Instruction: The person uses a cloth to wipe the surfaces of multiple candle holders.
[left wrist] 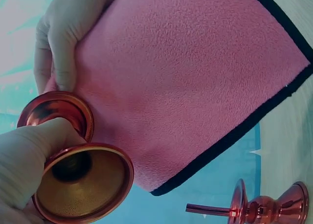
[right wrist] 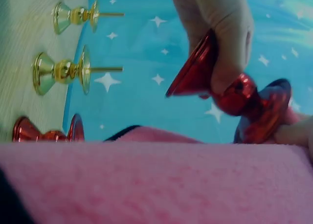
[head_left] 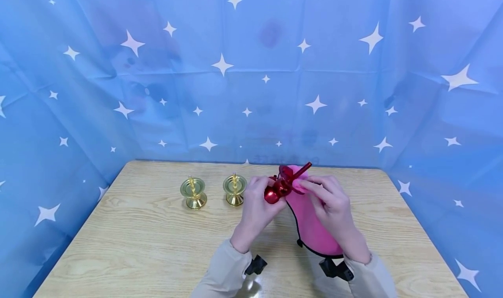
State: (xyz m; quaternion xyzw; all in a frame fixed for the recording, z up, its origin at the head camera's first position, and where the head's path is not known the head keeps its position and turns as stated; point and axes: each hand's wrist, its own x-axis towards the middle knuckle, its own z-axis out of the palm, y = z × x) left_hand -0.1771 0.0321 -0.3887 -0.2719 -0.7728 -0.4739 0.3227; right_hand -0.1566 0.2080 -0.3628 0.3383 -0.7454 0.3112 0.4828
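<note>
Red candlestick (head_left: pixel 282 187) was up off the table (head_left: pixel 157 245), tilted; probably light, rigid, slick from the shiny finish, best held at the narrow waist by its base. Left hand (head_left: pixel 257 208) pinched it around there, fingers curled; right hand (head_left: pixel 332 202) pinched soft, floppy pink cloth (head_left: pixel 314 228) at its dish (head_left: pixel 285 172). Both hands angled inward.

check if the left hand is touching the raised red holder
Touching: the right wrist view shows the left hand's fingers gripping the raised red holder, between its flared end and round middle.
</note>
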